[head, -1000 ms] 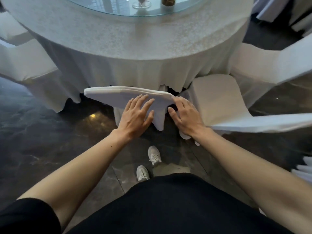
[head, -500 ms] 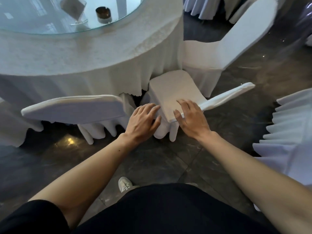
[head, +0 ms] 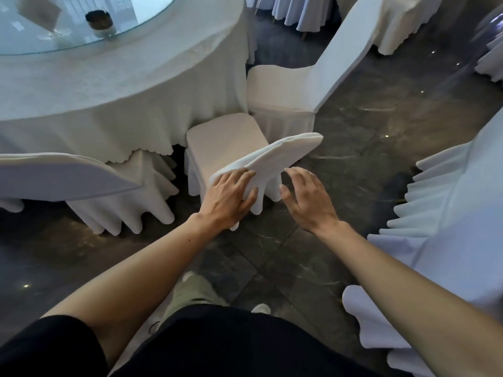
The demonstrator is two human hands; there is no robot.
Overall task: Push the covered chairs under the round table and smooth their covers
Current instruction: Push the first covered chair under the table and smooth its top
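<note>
A round table (head: pixel 114 85) draped in white cloth fills the upper left. A white-covered chair (head: pixel 226 137) stands with its seat partly out from the table's skirt, its backrest top (head: pixel 283 153) angled toward me. My left hand (head: pixel 228 197) rests flat on the near end of that backrest, fingers straight. My right hand (head: pixel 307 200) hovers just beside the backrest's skirt with fingers spread, holding nothing. Another covered chair (head: pixel 68 175) on the left sits tucked under the tablecloth.
A third covered chair (head: pixel 313 77) stands further round the table, seat out. A pleated white chair cover (head: pixel 449 213) crowds the right edge. A glass turntable (head: pixel 81 25) with a small bowl tops the table. Dark marble floor lies between.
The view has swung right from the tucked left chair to the middle chair. Both hands left the first backrest; the left now lies on the second chair's backrest, the right has lifted off.
</note>
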